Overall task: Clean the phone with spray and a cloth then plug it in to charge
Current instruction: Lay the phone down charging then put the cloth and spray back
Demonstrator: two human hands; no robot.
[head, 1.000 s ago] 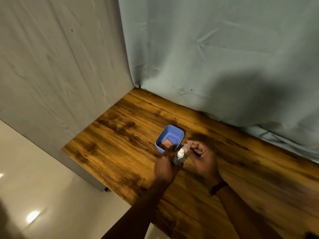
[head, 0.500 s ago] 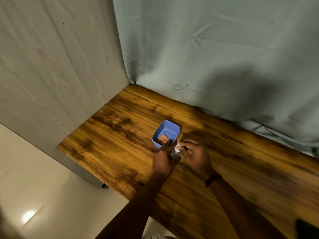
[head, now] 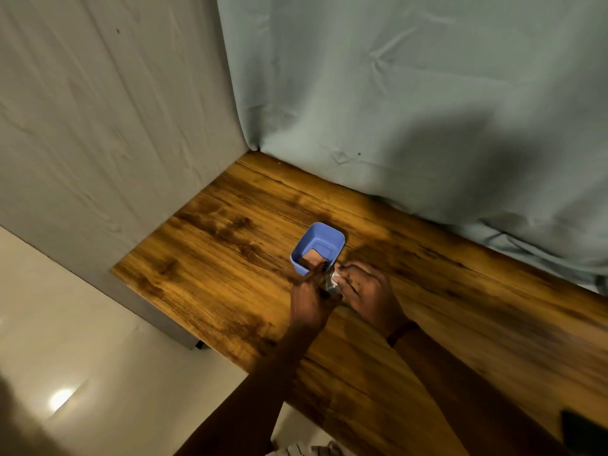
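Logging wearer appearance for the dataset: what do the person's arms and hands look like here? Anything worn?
Left forearm and right forearm are bare, with no sleeves in view. A thin dark reddish band circles the right wrist. Left hand and right hand are ungloved. Too small to tell if there are rings.

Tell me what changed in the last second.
The right hand, which held a small cap aside, came in over the top of the spray bottle; its fingers now pinch there. The left hand still grips the bottle; the blue container stayed put on the table.
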